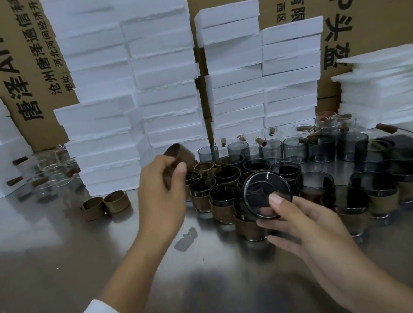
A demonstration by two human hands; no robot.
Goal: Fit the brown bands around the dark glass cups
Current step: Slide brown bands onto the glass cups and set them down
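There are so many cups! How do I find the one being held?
Look at the tall stacks of white foam blocks at the back of the shiny metal table, then down to the crowd of dark glass cups before them. At its near edge the right hand holds one dark glass cup. Only this one is lifted and tipped sideways, a round end facing us.

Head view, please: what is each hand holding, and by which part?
Left hand: brown band, gripped by its wall; right hand: dark glass cup, thumb on its end.
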